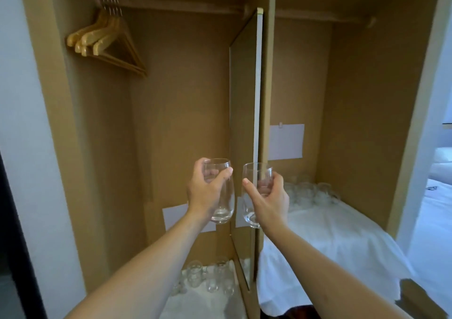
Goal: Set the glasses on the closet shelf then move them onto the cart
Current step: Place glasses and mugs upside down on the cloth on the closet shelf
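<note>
Mid-carry: left hand (208, 191) grips 1 glass (220, 191), right hand (269, 196) another (255, 194), fingers curled round each, raised before the closet. Next, probably set both down upright on the right shelf (330, 223) (white-covered).

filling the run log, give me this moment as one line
left hand: grips glass | right hand: grips second glass | both raised before closet | more glasses on white cloth

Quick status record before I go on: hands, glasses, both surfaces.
left hand: grips left glass, upright, in the air
right hand: grips right glass, upright, in the air
right compartment surface: white cloth, glasses clustered at the back
lower left surface: white cloth, more glasses
hangers: on the rail, upper left
</note>
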Demonstrator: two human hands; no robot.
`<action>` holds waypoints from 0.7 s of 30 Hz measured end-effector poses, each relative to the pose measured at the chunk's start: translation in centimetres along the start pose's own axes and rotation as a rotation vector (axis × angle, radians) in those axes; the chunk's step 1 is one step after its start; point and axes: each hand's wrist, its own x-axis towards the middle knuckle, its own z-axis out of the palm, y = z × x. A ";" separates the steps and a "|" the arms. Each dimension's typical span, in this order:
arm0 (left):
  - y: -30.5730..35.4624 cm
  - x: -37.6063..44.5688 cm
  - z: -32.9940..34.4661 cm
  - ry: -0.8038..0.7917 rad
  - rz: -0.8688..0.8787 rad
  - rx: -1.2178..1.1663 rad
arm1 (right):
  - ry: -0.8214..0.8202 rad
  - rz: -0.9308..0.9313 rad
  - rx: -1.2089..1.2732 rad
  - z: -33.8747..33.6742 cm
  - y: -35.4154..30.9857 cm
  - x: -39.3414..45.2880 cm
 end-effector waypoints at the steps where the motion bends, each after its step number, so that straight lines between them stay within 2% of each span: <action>1: -0.3 -0.5 0.9 -0.018 -0.006 0.003 | 0.012 0.013 0.005 -0.9 0.7 0.2; 11: -2.5 -5.8 10.3 -0.037 -0.104 0.086 | -0.039 0.147 0.035 -10.2 7.4 1.7; 21: -2.4 -8.5 18.2 -0.012 -0.142 0.138 | -0.068 0.163 0.038 -17.6 9.9 5.1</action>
